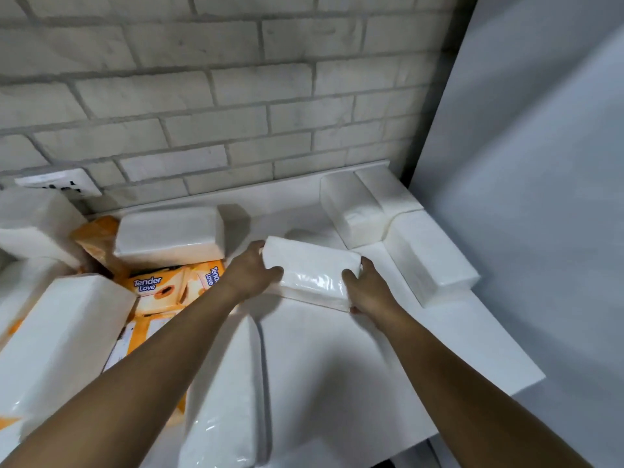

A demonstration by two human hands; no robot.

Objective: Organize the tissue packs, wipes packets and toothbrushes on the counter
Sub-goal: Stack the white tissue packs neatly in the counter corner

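**Desk:** What have you got in the hands?

**Operator:** I hold one white tissue pack (314, 268) by its two short ends, out over the middle of the table (337, 359). My left hand (251, 270) grips the left end, with the fingers (257, 247) curled over the far edge and the thumb on the near face. My right hand (366, 288) grips the right end the same way, wrapped round the corner.

**Desk:** Is it down on the table?

**Operator:** I cannot tell, because its underside is hidden from me. It sits slanted across my view, with the left end farther from me.

**Desk:** What lies round it?

**Operator:** On my right, beside the white panel (540, 163), two corner packs (354, 211) touch each other at the foot of the brick wall (202, 96). An edge pack (432, 255) lies just in front of them along the table's right side. The pack I hold is near those three but apart from them.

On my left, a rear pack (169, 236) rests on a heap of orange wipes packets (155, 287) printed "Tender Love". A large pack (60, 332) lies on that heap nearer me, and a near pack (226, 400) lies close by my left forearm. A wall socket (57, 184) shows at far left.
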